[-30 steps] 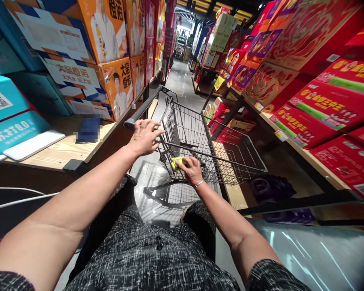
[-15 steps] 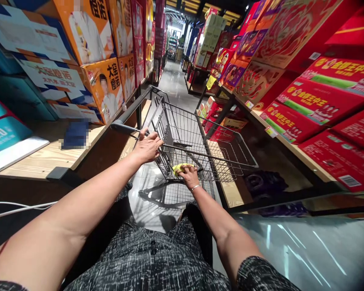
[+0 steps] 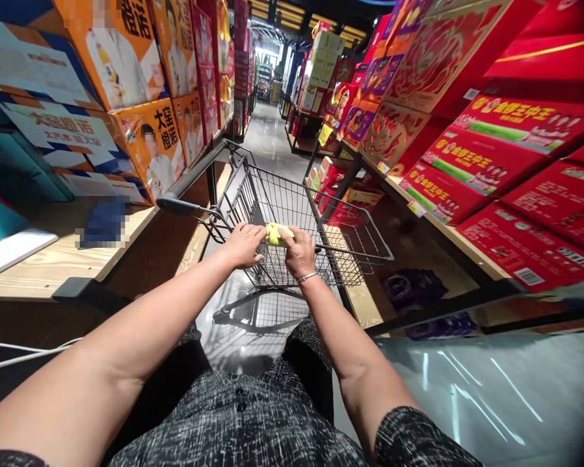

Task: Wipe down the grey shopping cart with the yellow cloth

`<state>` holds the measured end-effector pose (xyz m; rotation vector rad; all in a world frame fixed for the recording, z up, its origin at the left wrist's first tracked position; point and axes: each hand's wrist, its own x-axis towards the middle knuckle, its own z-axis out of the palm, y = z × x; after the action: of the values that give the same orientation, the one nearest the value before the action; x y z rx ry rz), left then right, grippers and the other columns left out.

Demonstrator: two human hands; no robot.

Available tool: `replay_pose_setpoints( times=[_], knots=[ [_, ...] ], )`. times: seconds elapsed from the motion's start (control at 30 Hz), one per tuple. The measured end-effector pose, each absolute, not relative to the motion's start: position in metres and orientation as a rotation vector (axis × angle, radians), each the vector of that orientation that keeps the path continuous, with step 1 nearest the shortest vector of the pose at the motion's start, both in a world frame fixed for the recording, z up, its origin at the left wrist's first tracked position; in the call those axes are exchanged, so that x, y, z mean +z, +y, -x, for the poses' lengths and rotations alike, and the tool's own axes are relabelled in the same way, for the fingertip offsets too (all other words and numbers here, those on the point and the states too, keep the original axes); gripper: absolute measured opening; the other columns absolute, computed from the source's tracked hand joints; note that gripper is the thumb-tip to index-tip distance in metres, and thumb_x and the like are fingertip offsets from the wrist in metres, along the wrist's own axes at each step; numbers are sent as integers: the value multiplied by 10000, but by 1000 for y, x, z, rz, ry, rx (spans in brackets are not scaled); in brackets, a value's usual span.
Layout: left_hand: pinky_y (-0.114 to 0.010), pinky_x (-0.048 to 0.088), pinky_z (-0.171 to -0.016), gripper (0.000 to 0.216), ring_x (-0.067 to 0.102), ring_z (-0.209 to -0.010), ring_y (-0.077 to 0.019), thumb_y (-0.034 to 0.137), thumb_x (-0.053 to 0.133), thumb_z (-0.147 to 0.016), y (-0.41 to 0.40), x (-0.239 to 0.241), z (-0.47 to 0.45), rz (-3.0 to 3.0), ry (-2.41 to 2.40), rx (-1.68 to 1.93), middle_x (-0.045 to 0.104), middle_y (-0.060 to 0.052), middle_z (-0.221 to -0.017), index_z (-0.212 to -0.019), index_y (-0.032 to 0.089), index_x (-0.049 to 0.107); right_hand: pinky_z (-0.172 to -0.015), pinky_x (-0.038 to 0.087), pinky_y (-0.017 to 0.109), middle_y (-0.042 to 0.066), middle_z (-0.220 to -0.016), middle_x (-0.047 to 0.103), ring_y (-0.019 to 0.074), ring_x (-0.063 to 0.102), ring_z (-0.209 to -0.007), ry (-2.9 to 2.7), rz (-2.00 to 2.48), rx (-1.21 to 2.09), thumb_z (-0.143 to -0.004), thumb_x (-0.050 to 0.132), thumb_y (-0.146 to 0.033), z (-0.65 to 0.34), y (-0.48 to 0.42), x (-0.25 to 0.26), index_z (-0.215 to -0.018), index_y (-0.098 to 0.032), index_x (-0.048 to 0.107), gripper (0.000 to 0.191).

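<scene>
In a shop aisle, the right hand (image 3: 300, 251) pinches a soft, light yellow cloth (image 3: 273, 233) against the stiff shopping cart (image 3: 292, 214) rim; the left hand (image 3: 244, 244) grips alongside.

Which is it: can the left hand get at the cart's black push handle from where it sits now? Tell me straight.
Probably yes. The left hand rests on the wire rim of the shopping cart, beside the yellow cloth under the right hand. The black push handle lies just up and left, with nothing in between.
</scene>
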<state>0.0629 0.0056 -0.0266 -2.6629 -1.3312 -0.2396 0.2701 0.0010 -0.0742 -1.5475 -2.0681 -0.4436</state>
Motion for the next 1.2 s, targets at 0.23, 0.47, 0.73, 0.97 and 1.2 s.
replay_pose_setpoints(
  times=[0.23,0.47,0.73,0.97,1.2],
  knots=[
    [-442,292,-1084,627,508,-1253,-293,436,635,-815,28,-42,-48,2832,-1368,-389,572,-110,-1374,-1378,199,492,-874,392,365,52,-1399,516,262,452,-1138,-1887,1918,-356,-706,523,-28,-393,-7,-88,-1381,-316,561,736],
    [-439,314,-1036,609,544,-1180,-302,412,635,-763,35,-37,-50,2852,-1423,-394,619,-105,-1268,-1324,201,532,-822,390,371,58,-1312,536,264,443,-1042,-1485,2096,-283,-722,492,-81,-447,-11,-97,-1335,-318,590,665],
    [-428,325,-993,535,556,-1159,-282,259,526,-722,47,-36,-31,2846,-1488,-379,644,-73,-1210,-1255,233,570,-957,390,414,49,-1376,517,263,422,-1187,-1945,1578,-436,-785,525,-51,-326,-1,-100,-1362,-358,576,656],
    [-436,310,-995,481,587,-1097,-271,254,504,-722,49,-36,-13,2785,-1543,-431,682,-59,-1144,-1192,245,607,-1040,323,458,21,-1354,560,261,385,-1275,-2157,1462,-466,-930,536,-153,-282,3,-139,-1314,-498,596,520],
    [-442,308,-969,457,594,-1099,-256,232,498,-699,55,-36,-10,2822,-1545,-464,700,-32,-1120,-1141,269,608,-820,401,385,39,-1146,649,227,508,-1029,-2512,1652,-243,-888,606,-168,-293,-22,-229,-1121,-362,721,324]
  ],
)
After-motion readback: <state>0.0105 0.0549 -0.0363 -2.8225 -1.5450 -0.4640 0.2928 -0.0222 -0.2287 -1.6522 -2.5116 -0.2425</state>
